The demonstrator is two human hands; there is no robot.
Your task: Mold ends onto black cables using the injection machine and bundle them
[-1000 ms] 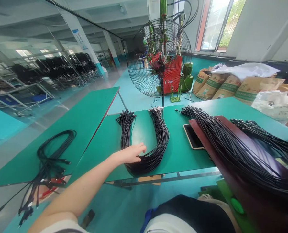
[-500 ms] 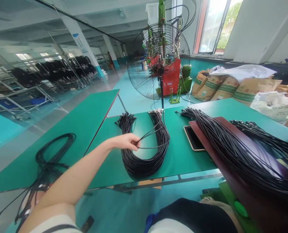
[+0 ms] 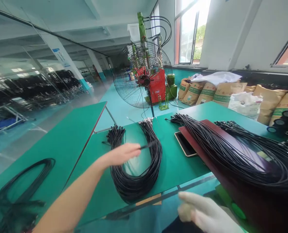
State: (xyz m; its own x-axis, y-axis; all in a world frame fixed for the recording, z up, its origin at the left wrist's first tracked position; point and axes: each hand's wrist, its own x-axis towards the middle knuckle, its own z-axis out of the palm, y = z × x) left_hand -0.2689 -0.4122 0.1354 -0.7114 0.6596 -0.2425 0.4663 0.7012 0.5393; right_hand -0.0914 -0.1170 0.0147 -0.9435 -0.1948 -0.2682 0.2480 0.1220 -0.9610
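Note:
My left hand, bare and smeared by motion, reaches over a U-shaped bundle of black cables on the green table. Its fingers are closed on a dark cable, which juts out to the right and is blurred. Both ends of the bundle point away from me, one with black tips, the other with silvery ones. At the lower right, my right hand wears a white glove and hovers in front of the table edge. Its forefinger is stretched out, with nothing visible in it.
A phone lies partly under a dark red board that bears more black cables. On the left table is a loose cable coil. A large fan and paper sacks stand behind.
My view has turned to the right. My gloved right hand has come into view at the lower right. The cables at my left hand, spread in a loop before, now show as one dark streak.

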